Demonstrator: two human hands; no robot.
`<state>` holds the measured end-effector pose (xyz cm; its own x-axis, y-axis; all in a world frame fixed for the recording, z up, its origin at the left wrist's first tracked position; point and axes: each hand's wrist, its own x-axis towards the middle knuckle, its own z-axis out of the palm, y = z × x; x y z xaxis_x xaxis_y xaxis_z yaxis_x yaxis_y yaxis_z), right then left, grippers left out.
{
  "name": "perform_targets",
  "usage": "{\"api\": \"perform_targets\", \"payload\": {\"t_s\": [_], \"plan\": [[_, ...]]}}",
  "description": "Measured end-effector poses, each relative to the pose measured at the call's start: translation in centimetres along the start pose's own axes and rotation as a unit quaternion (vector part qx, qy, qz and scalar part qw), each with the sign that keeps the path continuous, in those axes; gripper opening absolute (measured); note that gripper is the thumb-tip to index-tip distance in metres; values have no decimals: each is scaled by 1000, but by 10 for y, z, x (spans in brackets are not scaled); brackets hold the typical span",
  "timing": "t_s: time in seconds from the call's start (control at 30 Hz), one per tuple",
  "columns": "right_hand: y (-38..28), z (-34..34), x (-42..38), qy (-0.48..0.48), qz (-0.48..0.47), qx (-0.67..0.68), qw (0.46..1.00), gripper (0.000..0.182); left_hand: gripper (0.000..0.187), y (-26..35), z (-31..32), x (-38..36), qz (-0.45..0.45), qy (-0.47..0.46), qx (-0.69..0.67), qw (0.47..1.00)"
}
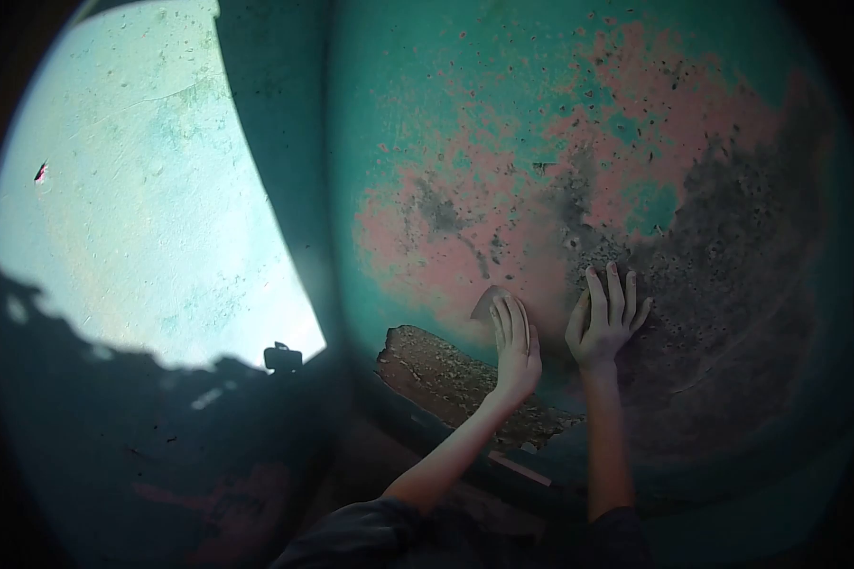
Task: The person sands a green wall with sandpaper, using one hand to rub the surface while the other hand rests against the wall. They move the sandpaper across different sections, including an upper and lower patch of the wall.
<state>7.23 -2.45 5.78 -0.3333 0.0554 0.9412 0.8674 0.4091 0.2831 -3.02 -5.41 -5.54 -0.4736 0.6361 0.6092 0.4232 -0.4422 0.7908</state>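
Note:
A curved green panel faces me, worn through to pink and dark grey patches across its middle. My left hand presses a small grey piece of sandpaper flat on the pink area, its fingers held together over the sheet. To its right, my right hand rests on the panel where pink meets rough dark grey. Its fingers are spread and nothing shows in it. Below and behind my left wrist is a large rusty brown bare patch with a ragged edge.
At left, a sunlit pale surface borders deep shadow, with a small hole in it. A dark vertical crease divides that side from the panel. A pale pink strip lies under the panel's lower edge.

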Motion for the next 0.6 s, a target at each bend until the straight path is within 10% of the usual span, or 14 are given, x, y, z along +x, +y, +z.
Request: {"api": "perform_targets", "payload": {"t_s": [0.6], "plan": [[-12,14,-11,-13,-45,25,999,37,61,-23,-80,94,-10,15,-3,1000]]}}
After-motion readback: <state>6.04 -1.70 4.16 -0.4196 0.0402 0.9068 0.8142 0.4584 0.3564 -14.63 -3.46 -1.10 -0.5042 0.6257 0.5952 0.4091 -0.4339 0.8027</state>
